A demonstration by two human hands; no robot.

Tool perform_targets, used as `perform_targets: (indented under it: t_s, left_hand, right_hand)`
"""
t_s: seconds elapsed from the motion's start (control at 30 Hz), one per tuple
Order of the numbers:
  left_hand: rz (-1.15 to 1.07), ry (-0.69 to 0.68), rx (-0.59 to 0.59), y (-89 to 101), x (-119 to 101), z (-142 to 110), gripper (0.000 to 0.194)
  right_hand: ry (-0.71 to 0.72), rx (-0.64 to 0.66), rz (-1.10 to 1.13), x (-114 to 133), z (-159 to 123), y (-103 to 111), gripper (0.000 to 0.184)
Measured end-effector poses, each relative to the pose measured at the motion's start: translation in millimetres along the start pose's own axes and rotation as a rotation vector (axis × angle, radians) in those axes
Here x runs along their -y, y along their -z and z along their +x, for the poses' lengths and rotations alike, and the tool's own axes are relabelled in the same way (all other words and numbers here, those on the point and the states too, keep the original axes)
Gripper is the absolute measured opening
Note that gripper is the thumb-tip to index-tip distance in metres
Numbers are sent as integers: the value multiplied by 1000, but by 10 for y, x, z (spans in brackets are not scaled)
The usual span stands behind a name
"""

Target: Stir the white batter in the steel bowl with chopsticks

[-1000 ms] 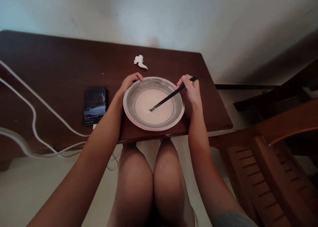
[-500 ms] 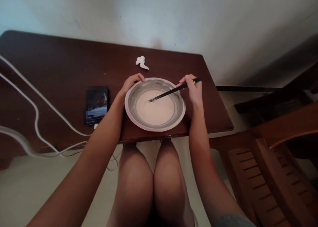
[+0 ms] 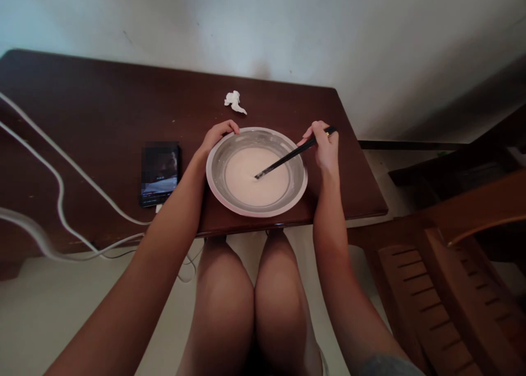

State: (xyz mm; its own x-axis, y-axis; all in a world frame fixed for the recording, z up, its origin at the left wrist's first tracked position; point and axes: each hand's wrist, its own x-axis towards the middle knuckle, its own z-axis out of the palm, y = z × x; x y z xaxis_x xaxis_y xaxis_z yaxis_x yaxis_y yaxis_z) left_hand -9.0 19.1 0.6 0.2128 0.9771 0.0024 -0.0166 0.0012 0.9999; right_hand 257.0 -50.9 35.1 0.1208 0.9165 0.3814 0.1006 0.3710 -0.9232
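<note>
A round metal bowl (image 3: 216, 185) stands near the table's front edge, with pale, creamy batter (image 3: 246, 187) in it. My left hand (image 3: 217, 135) grips the bowl's rim at the far left, its fingers curled over the edge. In my right hand (image 3: 326, 146) are black chopsticks (image 3: 293, 153), held closed together and slanting down to the left. Their tips dip into the batter near the middle of the bowl. Part of the grip on the chopsticks is hidden by my fingers.
A crumpled white tissue (image 3: 235, 102) lies behind the bowl on the dark wooden table (image 3: 102, 102). Left of my forearm is a phone (image 3: 160, 176) with a lit screen, and white cables (image 3: 61, 189) run beside it. A wooden chair (image 3: 427, 288) stands at the right.
My right hand has shifted slightly right, and the chopstick tips have moved right and nearer to me through the batter. My left hand stays on the rim.
</note>
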Motion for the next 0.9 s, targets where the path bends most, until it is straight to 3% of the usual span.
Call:
perform_targets:
  t_s: [0.13,0.3,0.47,0.63,0.8,0.9]
  left_hand:
    - [-56,42,4,0,15,8,23]
    - [-89,60,24,15,38,17,22]
    - [-55,41,18,15,32,6,18]
    - [-32,16,18,15,40,6,15]
    - [-31,35,13,16,49,9,14]
    - [-33,55,9,10,44,6,15]
  right_hand:
    - [16,134,-18,8,-11,-26,38]
    - [13,-27,5,-3,3,-5,39]
    - [14,161,18,3,-17,-28,35]
    - [12,-2,-6,7,-5,-17,39]
    - [-16,138,-37,20,-19,-37,41]
    - [-8,91,-55,23,-13,-30,40]
